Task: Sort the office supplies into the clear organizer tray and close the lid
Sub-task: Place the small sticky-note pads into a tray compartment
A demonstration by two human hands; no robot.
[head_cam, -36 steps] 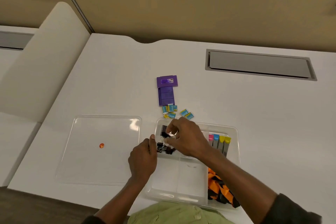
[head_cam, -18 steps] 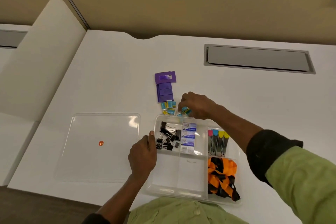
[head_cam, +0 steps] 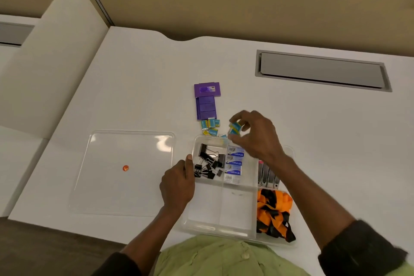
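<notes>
The right hand (head_cam: 255,134) pinches a small cluster of blue-and-yellow packets (head_cam: 235,128) in its fingertips, just past the far edge of the clear organizer tray (head_cam: 224,226). The left hand (head_cam: 178,182) is loosely curled, gripping nothing, thumb resting on the tray's left wall. More packets (head_cam: 210,126) lie on the desk near the purple boxes (head_cam: 206,101). Best to keep the pinch firm and lower them into 1 free compartment (the 2 near ones look empty). The lid (head_cam: 125,172) lies off to the left.
</notes>
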